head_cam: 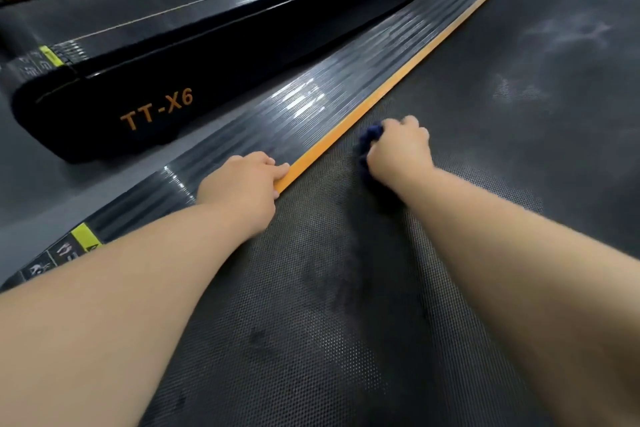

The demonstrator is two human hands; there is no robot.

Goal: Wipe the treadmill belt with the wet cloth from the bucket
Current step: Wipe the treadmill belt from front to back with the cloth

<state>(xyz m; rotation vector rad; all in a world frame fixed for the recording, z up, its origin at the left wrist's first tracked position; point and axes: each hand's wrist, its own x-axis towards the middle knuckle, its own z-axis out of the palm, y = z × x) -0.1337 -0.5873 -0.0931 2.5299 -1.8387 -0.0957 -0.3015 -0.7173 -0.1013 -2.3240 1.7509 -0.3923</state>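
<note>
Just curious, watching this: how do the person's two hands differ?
The right hand grips a dark blue cloth on the belt; the left hand holds nothing. The left hand rests on the side rail at the orange strip; the right hand reaches further forward. Both are bare, with arms stretched forward.

Both forearms bare, stretched forward, roughly parallel. Left hand (242,180) palm down, fingers loosely bent, leaning on rail (311,104). Right hand (398,149) further ahead, to its right, knuckles up, fingers curled round bunched cloth (369,139).
</note>
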